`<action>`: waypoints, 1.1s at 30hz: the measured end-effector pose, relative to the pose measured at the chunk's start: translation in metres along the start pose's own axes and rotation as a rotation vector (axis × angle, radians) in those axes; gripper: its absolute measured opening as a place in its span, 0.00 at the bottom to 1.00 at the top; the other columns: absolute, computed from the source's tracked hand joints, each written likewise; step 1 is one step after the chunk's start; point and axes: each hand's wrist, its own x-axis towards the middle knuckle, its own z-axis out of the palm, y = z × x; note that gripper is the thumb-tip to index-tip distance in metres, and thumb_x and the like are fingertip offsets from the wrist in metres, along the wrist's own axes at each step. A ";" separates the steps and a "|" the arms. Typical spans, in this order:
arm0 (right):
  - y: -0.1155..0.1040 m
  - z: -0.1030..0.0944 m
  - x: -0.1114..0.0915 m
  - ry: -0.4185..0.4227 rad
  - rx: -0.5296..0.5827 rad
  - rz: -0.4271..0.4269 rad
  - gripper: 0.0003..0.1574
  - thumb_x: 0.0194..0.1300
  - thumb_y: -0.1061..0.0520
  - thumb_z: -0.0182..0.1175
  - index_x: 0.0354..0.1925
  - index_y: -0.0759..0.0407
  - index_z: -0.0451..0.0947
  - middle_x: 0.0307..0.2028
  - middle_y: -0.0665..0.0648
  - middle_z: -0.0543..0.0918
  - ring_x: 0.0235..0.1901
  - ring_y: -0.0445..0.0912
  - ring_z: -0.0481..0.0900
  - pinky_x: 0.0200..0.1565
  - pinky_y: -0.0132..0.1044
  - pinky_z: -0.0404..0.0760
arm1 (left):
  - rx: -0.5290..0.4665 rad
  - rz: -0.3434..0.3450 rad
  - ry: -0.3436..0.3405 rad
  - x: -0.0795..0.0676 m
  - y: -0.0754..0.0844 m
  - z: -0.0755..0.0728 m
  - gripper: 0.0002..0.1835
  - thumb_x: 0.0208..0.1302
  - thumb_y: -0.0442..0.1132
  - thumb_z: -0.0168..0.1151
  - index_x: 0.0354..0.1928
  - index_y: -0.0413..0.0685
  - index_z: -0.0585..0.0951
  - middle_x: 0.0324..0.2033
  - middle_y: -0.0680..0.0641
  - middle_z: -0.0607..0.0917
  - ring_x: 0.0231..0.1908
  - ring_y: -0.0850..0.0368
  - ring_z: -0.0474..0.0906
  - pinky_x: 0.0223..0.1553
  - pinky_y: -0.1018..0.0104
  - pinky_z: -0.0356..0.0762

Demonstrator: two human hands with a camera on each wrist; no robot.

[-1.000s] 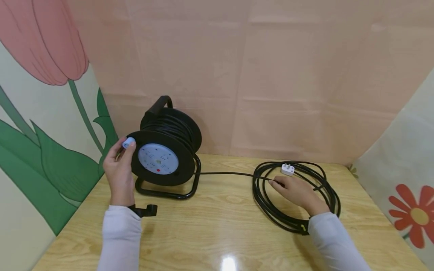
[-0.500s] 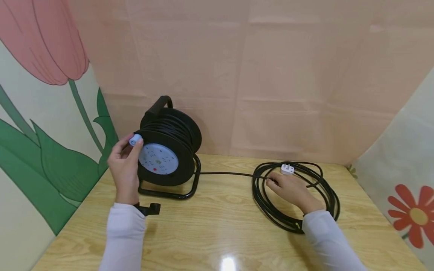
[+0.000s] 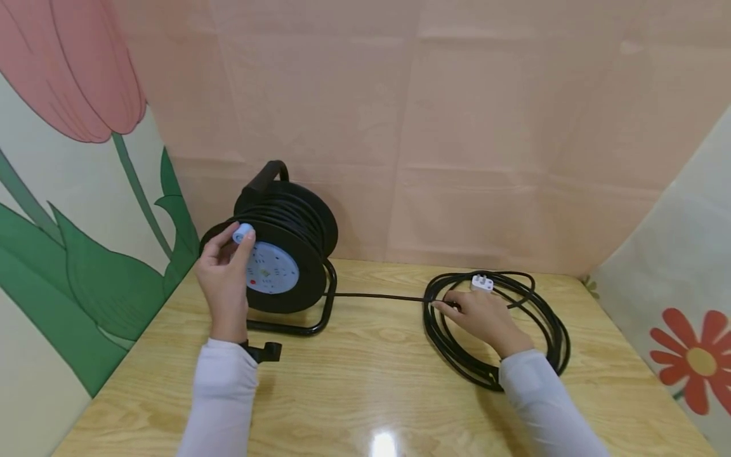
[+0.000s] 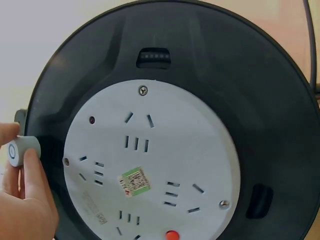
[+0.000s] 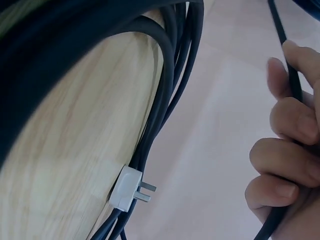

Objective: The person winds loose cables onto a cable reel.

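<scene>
At the left a black cable reel [image 3: 311,266] stands on its tubular frame, cable wound around its drum. My left hand [image 3: 224,285] pinches the pale blue knob [image 3: 242,233] near the flange's upper left between thumb and fingers. In the left wrist view this knob [image 4: 24,150] sits beside the round socket plate [image 4: 150,150] with its red button. Fingers of my right hand [image 3: 482,317] curl around the black cable [image 3: 377,295], which runs nearly straight to the reel. The right wrist view shows the cable [image 5: 294,82] passing through that hand [image 5: 285,160].
Below my right hand, a loose coil of cable [image 3: 556,330] lies on the wooden table [image 3: 342,381]. A white plug [image 3: 482,283] rests on the coil's far side, pins up. Behind stands a pink backdrop [image 3: 457,127]; flower-painted panels flank both sides.
My left hand and the knob have moved right and slightly up, and the red button has shifted left as the reel turned. My right hand has moved left with the cable.
</scene>
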 end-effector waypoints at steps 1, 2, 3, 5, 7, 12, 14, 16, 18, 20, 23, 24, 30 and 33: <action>0.000 0.000 0.000 0.000 -0.005 0.002 0.28 0.72 0.30 0.53 0.44 0.48 0.86 0.20 0.42 0.77 0.13 0.39 0.64 0.15 0.35 0.64 | 0.009 0.007 -0.001 -0.001 0.000 0.001 0.20 0.60 0.42 0.75 0.53 0.43 0.86 0.46 0.47 0.81 0.43 0.54 0.78 0.42 0.70 0.78; -0.001 0.000 0.001 -0.001 -0.007 0.001 0.29 0.72 0.30 0.52 0.44 0.48 0.86 0.19 0.42 0.76 0.13 0.39 0.64 0.15 0.35 0.63 | 0.010 0.014 -0.004 -0.001 -0.001 0.001 0.20 0.60 0.42 0.75 0.52 0.43 0.86 0.45 0.47 0.81 0.42 0.54 0.78 0.41 0.70 0.77; -0.001 -0.001 0.001 -0.001 -0.008 0.000 0.29 0.72 0.30 0.52 0.44 0.48 0.86 0.19 0.42 0.76 0.13 0.39 0.64 0.15 0.36 0.64 | 0.015 0.021 -0.007 -0.001 -0.001 0.002 0.20 0.60 0.42 0.75 0.52 0.42 0.86 0.45 0.47 0.81 0.41 0.55 0.78 0.40 0.70 0.77; -0.002 -0.002 0.001 -0.004 -0.011 -0.001 0.25 0.73 0.34 0.53 0.45 0.49 0.85 0.19 0.42 0.75 0.14 0.40 0.64 0.16 0.36 0.64 | 0.024 0.022 -0.010 -0.002 -0.001 0.003 0.19 0.59 0.42 0.75 0.51 0.42 0.86 0.43 0.47 0.82 0.40 0.55 0.78 0.38 0.71 0.78; -0.004 -0.003 0.002 -0.009 -0.012 0.001 0.22 0.74 0.38 0.54 0.47 0.50 0.85 0.18 0.42 0.74 0.14 0.40 0.64 0.16 0.37 0.63 | 0.033 0.028 -0.015 -0.003 -0.001 0.005 0.20 0.59 0.43 0.76 0.50 0.41 0.86 0.42 0.47 0.83 0.40 0.55 0.79 0.38 0.71 0.78; -0.008 -0.002 0.004 -0.018 0.002 -0.005 0.20 0.75 0.42 0.54 0.50 0.52 0.83 0.17 0.42 0.73 0.14 0.41 0.64 0.16 0.37 0.62 | 0.067 0.044 -0.029 -0.005 0.000 0.007 0.20 0.58 0.44 0.76 0.48 0.39 0.87 0.39 0.48 0.84 0.39 0.55 0.81 0.41 0.71 0.79; -0.009 -0.001 0.004 -0.023 0.009 -0.011 0.19 0.76 0.42 0.54 0.49 0.51 0.83 0.18 0.42 0.74 0.15 0.40 0.65 0.16 0.37 0.63 | 0.080 0.050 -0.037 -0.006 0.000 0.007 0.20 0.58 0.45 0.76 0.48 0.40 0.87 0.38 0.48 0.85 0.39 0.54 0.81 0.41 0.71 0.80; -0.010 0.001 0.004 -0.030 0.014 -0.018 0.19 0.76 0.41 0.54 0.49 0.51 0.83 0.20 0.43 0.76 0.16 0.39 0.67 0.17 0.37 0.65 | 0.092 0.056 -0.043 -0.008 0.000 0.007 0.19 0.58 0.46 0.76 0.47 0.41 0.87 0.37 0.48 0.85 0.38 0.55 0.82 0.40 0.71 0.80; -0.012 0.002 0.005 -0.031 0.018 -0.019 0.18 0.75 0.42 0.54 0.48 0.51 0.83 0.21 0.43 0.77 0.17 0.39 0.67 0.18 0.37 0.66 | 0.103 0.057 -0.049 -0.009 0.000 0.007 0.19 0.58 0.46 0.76 0.47 0.41 0.87 0.36 0.48 0.86 0.38 0.55 0.82 0.39 0.71 0.80; -0.013 0.003 0.006 -0.020 0.018 -0.028 0.17 0.75 0.43 0.55 0.47 0.51 0.83 0.20 0.44 0.77 0.17 0.39 0.68 0.18 0.38 0.67 | 0.118 0.054 -0.052 -0.009 0.001 0.008 0.20 0.58 0.47 0.76 0.47 0.42 0.88 0.35 0.49 0.86 0.37 0.55 0.82 0.37 0.71 0.80; -0.015 0.004 0.007 0.002 0.004 -0.046 0.14 0.73 0.44 0.58 0.45 0.50 0.84 0.20 0.42 0.76 0.16 0.39 0.68 0.18 0.38 0.68 | 0.161 0.048 -0.063 -0.010 0.004 0.008 0.20 0.57 0.49 0.76 0.46 0.43 0.88 0.33 0.50 0.87 0.35 0.57 0.83 0.35 0.72 0.80; -0.016 0.004 0.008 0.007 0.000 -0.049 0.13 0.73 0.45 0.59 0.45 0.50 0.84 0.19 0.42 0.76 0.16 0.39 0.68 0.18 0.38 0.68 | 0.175 0.044 -0.073 -0.010 0.005 0.008 0.20 0.57 0.50 0.76 0.45 0.43 0.88 0.33 0.50 0.87 0.34 0.58 0.84 0.35 0.72 0.80; -0.019 0.006 0.009 -0.012 -0.005 -0.045 0.14 0.73 0.44 0.59 0.46 0.49 0.84 0.18 0.40 0.73 0.18 0.39 0.70 0.19 0.39 0.69 | 0.291 0.049 -0.158 -0.012 0.013 0.008 0.24 0.57 0.56 0.74 0.45 0.45 0.88 0.34 0.48 0.88 0.32 0.59 0.86 0.33 0.72 0.81; -0.021 0.007 0.010 -0.017 0.007 -0.047 0.15 0.73 0.43 0.58 0.46 0.49 0.84 0.18 0.40 0.72 0.17 0.39 0.69 0.19 0.38 0.67 | 0.368 0.061 -0.179 -0.013 0.016 0.008 0.25 0.57 0.59 0.73 0.44 0.46 0.88 0.34 0.48 0.88 0.32 0.61 0.85 0.32 0.72 0.80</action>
